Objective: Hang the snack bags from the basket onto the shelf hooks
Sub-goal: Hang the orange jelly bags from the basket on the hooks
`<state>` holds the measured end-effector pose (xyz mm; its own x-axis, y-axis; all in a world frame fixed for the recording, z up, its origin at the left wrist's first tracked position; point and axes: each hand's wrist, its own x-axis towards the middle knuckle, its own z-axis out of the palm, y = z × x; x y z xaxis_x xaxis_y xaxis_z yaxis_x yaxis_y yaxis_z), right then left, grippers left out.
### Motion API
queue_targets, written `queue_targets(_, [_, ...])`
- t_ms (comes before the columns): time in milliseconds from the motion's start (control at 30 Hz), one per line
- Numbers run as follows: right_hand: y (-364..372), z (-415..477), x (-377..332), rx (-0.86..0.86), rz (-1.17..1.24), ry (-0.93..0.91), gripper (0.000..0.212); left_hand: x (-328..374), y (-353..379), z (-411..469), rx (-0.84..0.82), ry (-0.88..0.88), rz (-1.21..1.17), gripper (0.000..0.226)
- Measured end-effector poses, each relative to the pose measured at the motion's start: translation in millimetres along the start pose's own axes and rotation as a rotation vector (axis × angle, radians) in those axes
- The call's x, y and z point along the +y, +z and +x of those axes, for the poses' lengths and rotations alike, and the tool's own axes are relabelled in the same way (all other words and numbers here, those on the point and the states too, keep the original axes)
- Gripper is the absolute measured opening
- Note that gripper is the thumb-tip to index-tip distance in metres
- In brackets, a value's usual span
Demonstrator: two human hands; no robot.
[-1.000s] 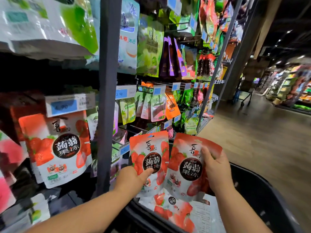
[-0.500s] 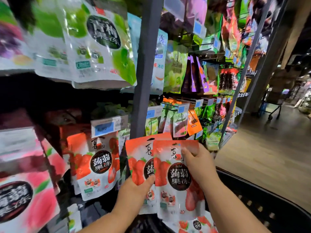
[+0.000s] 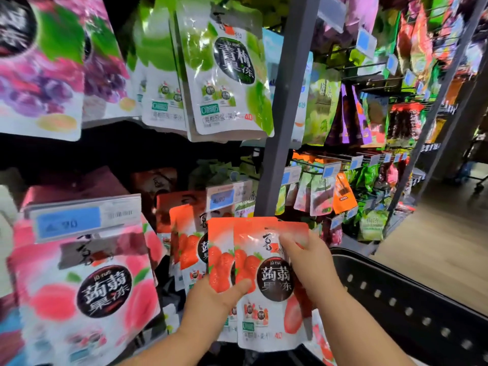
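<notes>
**Position.** Two pouches are held overlapped, low at six o'clock in the view. The front strawberry bag (image 3: 266, 307) covers most of the rear strawberry bag (image 3: 219, 249), which shows along its nine o'clock side. The basket (image 3: 409, 299) sits at four o'clock of them.

**Hands.** The left hand (image 3: 211, 299) grips both bags low down, thumb on the printed faces. The right hand (image 3: 306, 262) pinches the front bag near its top right corner.

**Handling (judged).** These are light, glossy film pouches, pliable and likely slippery against each other. The flat sealed header looks the stiffest part and the best hold. No hang hole can be made out.

**Edges and room.** The hanging strawberry row (image 3: 188, 241) is just beside the held pair at ten o'clock, under a price tag (image 3: 227, 198) that hides its hook. The upright post (image 3: 282, 128) stands close at twelve o'clock and a peach bag (image 3: 87, 286) crowds nine o'clock. The only open room is the aisle at three o'clock. The approach to the hook looks tight.
</notes>
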<state>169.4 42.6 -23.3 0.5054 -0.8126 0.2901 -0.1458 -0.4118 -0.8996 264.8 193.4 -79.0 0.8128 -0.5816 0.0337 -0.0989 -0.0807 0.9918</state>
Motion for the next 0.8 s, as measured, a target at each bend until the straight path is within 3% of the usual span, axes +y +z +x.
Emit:
queue_targets(67, [2.0,-3.6,5.5,-0.036,0.099,0.055,0.002,-1.4,-4.2,0.3,0.016,0.000,0.018,0.019])
queue_targets(100, [2.5,-5.6,8.9,-0.072,0.143,0.077,0.009,-2.0,-6.1,0.3,0.024,-0.002,0.015,0.018])
queue_targets(200, [0.6,-13.5,26.4,-0.264,0.273,0.161,0.054,-3.2,-11.5,0.4,0.044,-0.002,0.003,0.014])
queue_targets(267, [0.6,-22.4,39.5,-0.436,0.364,0.232,0.071,-7.1,-14.7,2.8,0.070,-0.005,-0.014,0.016])
queue_targets(367, [6.9,-39.9,50.7,-0.615,0.435,0.244,0.059,-12.0,-20.0,4.8,0.086,-0.013,-0.017,0.017])
queue_targets(500, [16.5,-48.6,59.6,-0.532,0.475,0.250,0.064,-15.2,-25.5,5.3,0.092,0.002,-0.030,0.014])
queue_targets(633, [13.8,-50.0,63.3,-0.443,0.471,0.260,0.071,-12.7,-33.2,10.3,0.125,0.049,0.029,0.026])
queue_targets(800, [-0.6,-50.0,63.3,-0.447,0.439,0.260,0.065,-13.0,-38.1,20.5,0.194,0.098,-0.023,0.009])
